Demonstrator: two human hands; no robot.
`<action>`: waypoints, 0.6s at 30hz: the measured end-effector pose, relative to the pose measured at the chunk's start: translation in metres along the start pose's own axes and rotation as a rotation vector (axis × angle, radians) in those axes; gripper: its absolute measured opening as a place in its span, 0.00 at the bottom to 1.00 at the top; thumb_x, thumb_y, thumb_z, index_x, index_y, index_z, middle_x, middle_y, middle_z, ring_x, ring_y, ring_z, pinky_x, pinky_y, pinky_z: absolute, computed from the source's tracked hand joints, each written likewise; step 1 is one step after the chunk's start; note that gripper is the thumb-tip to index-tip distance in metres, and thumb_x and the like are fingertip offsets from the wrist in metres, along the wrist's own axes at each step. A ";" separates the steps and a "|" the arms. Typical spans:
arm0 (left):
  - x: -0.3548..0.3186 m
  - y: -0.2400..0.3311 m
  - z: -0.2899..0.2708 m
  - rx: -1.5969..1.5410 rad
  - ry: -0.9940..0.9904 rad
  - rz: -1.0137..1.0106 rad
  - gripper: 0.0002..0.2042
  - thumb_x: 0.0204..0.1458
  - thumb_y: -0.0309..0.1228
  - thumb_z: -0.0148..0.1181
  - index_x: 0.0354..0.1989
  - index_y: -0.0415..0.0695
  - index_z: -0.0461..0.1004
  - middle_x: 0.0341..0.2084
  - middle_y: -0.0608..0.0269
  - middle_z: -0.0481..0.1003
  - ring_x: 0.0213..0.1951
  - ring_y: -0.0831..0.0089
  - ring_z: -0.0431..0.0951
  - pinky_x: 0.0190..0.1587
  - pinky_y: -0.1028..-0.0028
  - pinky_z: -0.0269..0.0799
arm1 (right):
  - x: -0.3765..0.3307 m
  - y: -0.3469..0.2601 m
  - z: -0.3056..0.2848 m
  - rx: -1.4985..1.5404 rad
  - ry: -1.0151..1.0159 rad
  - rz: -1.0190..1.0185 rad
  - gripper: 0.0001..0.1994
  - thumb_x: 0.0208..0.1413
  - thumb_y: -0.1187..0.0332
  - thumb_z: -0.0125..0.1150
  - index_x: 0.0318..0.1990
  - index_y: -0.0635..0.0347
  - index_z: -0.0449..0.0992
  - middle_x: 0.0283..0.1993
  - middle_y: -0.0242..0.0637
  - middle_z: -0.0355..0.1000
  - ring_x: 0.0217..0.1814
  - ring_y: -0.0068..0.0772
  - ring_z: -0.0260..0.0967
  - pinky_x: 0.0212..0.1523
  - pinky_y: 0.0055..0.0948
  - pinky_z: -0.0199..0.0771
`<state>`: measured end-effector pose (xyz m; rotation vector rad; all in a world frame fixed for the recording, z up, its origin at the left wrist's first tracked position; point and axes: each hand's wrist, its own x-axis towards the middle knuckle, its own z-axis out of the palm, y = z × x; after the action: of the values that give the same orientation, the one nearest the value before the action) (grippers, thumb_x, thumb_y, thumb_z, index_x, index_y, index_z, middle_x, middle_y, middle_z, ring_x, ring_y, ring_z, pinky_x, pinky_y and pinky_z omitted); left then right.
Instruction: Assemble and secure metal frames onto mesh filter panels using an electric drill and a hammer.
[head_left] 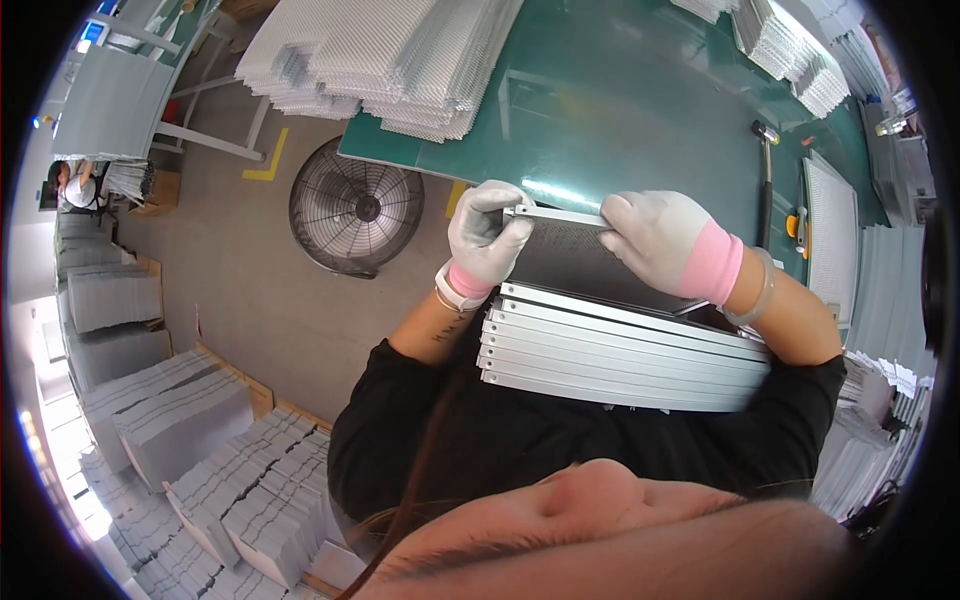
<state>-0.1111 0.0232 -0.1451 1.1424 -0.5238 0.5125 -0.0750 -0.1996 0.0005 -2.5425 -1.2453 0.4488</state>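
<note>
On my feed, I have the left hand (490, 237) in a pale glove with a pink cuff, thumb and fingers pinched around the left end of a framed mesh panel (572, 262). The right hand (660, 240), gloved alike, grips its far edge further right. The panel sits between both hands, beyond a stack of silver-framed panels (620, 345) at the near side; I cannot tell whether the two touch. For writing, I make out a row of small, dark inked letters on the left forearm (450, 322). The green table (640, 130) spreads out on the far side, with a pile of pale mesh sheets (400, 60) at its far left and a hammer (767, 190) toward the right. A round fan (367, 207) stands on the floor to the left.
</note>
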 end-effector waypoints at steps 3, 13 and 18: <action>-0.002 0.002 -0.001 0.087 0.013 0.045 0.16 0.56 0.27 0.67 0.50 0.37 0.72 0.37 0.54 0.78 0.36 0.73 0.78 0.39 0.76 0.73 | -0.001 0.003 0.004 0.008 0.013 -0.020 0.10 0.58 0.67 0.58 0.36 0.62 0.65 0.30 0.47 0.70 0.33 0.55 0.70 0.36 0.48 0.70; 0.006 0.025 0.018 0.135 0.088 -0.023 0.21 0.51 0.13 0.47 0.54 0.35 0.72 0.35 0.51 0.82 0.33 0.72 0.81 0.35 0.76 0.76 | -0.001 -0.002 0.000 0.010 0.022 -0.043 0.10 0.61 0.65 0.57 0.35 0.64 0.68 0.30 0.47 0.71 0.34 0.54 0.72 0.37 0.47 0.73; 0.002 0.018 -0.001 0.393 -0.049 0.089 0.18 0.49 0.13 0.49 0.51 0.33 0.73 0.31 0.51 0.80 0.30 0.69 0.81 0.32 0.75 0.76 | -0.002 -0.003 -0.001 0.022 0.017 -0.044 0.10 0.60 0.65 0.57 0.34 0.63 0.68 0.30 0.48 0.71 0.34 0.55 0.72 0.37 0.47 0.73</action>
<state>-0.1205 0.0304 -0.1319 1.5138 -0.5312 0.6855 -0.0783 -0.1997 0.0026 -2.4904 -1.2810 0.4275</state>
